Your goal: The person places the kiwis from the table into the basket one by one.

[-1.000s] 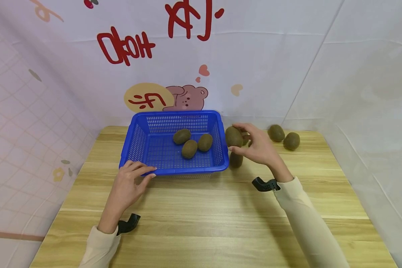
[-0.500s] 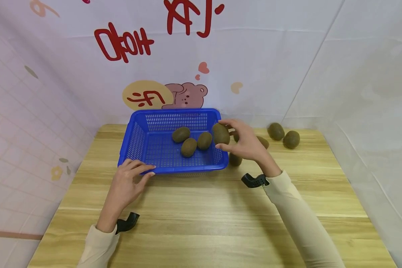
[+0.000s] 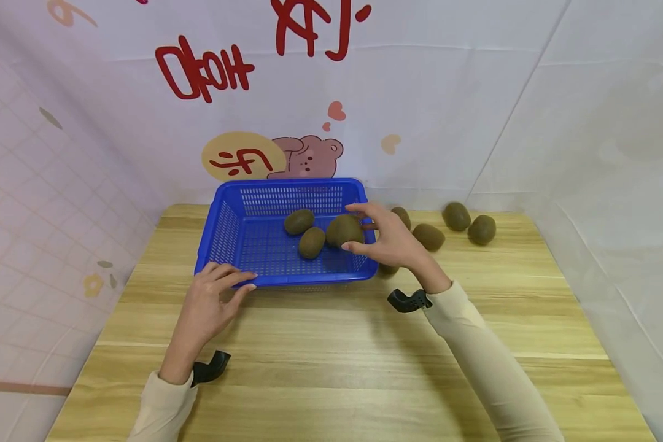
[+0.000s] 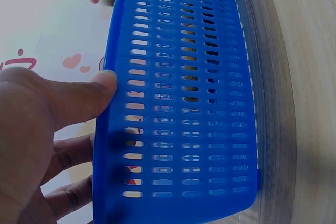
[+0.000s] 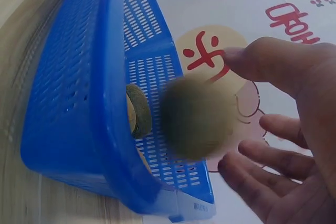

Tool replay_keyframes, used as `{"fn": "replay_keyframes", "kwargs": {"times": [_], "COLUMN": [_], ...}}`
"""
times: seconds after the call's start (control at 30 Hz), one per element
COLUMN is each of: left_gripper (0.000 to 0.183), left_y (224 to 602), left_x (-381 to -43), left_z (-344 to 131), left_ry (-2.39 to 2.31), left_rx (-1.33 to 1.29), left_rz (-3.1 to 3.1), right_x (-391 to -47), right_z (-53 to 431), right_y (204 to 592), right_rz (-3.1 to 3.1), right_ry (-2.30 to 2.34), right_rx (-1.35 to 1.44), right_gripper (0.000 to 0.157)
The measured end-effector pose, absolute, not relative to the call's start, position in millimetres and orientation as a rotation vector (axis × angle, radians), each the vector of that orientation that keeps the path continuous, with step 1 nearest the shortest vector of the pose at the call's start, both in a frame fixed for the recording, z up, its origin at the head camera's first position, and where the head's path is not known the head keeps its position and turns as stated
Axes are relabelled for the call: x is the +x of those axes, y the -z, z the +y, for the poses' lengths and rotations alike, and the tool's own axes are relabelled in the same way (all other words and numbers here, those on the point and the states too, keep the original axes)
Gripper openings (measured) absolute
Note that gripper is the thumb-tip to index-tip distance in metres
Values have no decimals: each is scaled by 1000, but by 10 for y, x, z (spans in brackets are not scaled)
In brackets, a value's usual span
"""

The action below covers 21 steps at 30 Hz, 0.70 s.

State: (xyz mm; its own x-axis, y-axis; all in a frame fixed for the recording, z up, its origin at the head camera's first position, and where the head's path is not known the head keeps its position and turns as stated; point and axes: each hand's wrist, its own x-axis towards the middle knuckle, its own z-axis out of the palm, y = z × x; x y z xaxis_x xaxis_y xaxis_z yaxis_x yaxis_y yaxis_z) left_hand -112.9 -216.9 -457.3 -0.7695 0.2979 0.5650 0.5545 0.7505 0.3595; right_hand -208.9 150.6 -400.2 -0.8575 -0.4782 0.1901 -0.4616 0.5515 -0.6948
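A blue plastic basket point(image 3: 287, 280) with slotted walls stands near the back of the table. At its front left corner my left hand point(image 3: 215, 301) pinches the rim, thumb on the outer side and fingers over the edge. My right hand point(image 3: 392, 239) hovers over the basket's right side with thumb and fingers spread. A kiwi point(image 5: 194, 116) hangs blurred in the air inside that spread, with a gap between it and the fingertips in the right wrist view. Two kiwis point(image 3: 312, 242) show on the basket floor; the airborne one covers the spot beside them.
Right of the basket lie several loose kiwis point(image 3: 428, 237), one partly behind the basket's right corner. Farther right, a pair of kiwis point(image 3: 482, 229) sits by the table's back edge. A printed cloth point(image 3: 447, 110) hangs behind the wooden table point(image 3: 331, 368).
My right hand has carried a kiwi leftward from beside the basket to over its inside, and its fingers have come off it. My left hand has stayed on the rim.
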Motion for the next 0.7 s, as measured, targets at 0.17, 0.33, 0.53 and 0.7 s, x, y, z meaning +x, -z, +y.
{"fn": "replay_keyframes", "kwargs": {"times": [0.17, 0.33, 0.53, 0.7], "left_gripper": [20, 20, 20, 22], "left_y": [4580, 4582, 4574, 4573], "left_x": [-1123, -1121, -1119, -1114], "left_z": [-2173, -2173, -2164, -2159], "left_ry": [720, 727, 729, 718], "left_rx": [-645, -646, -643, -640], "left_rz": [-2461, -2454, -2459, -2448], "right_x": [-2078, -2068, -2063, -2061], "right_z": [1532, 1594, 1706, 1811], "right_y": [4001, 4015, 4072, 4136], "right_rz": [2756, 2809, 2875, 2909], "right_ry": [1159, 1130, 1075, 1025], "right_rx": [-764, -771, -769, -760], "right_gripper": [73, 75, 80, 86]}}
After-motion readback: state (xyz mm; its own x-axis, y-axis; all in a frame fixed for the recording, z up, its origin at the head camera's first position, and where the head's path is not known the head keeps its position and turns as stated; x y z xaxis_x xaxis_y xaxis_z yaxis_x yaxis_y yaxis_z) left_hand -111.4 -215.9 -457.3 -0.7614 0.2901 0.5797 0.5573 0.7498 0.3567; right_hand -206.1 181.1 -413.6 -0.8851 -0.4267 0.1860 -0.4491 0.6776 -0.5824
